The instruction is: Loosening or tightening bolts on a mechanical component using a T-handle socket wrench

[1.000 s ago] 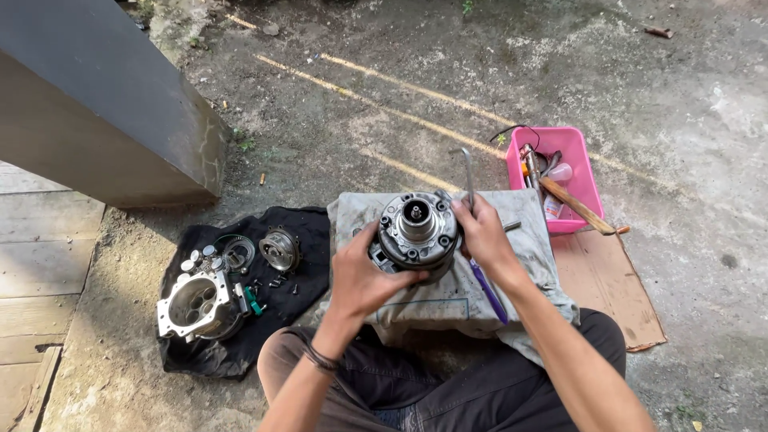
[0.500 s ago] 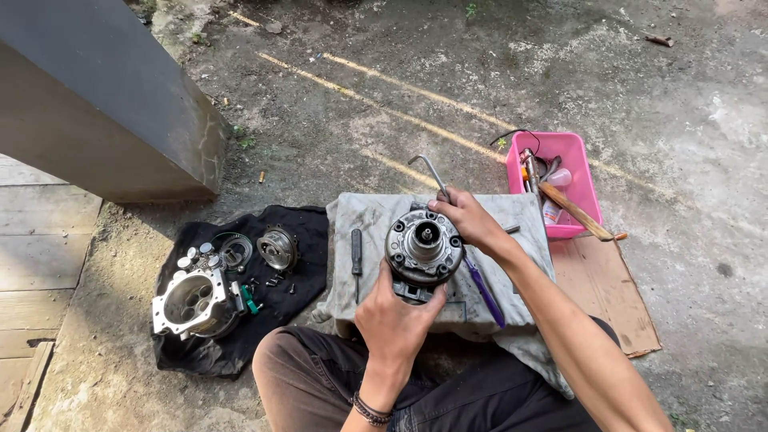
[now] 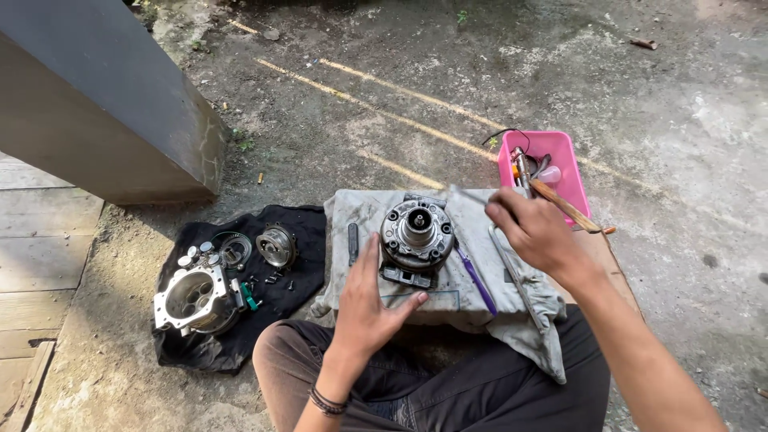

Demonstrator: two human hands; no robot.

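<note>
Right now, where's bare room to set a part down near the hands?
Free: grey cloth left of the round metal assembly, by the left hand; black cloth's right edge. Crowded: pink tray, black cloth's left side, strip under the right hand.

1. I'm looking at rough, stained concrete ground (image 3: 656, 120) — outdoors, cracked and gritty, with bits of debris scattered about.
2. Pale diagonal streaks (image 3: 384, 84) run across the concrete from upper left toward the right.
3. On the left there's a big dark slanted slab (image 3: 96, 112), like a pillar or a wall base, throwing shade.
4. Weathered wooden planks (image 3: 40, 256) sit along the left edge, below the slab.
5. Light is bright sun — harsh on the right, shadier near the top.
</note>
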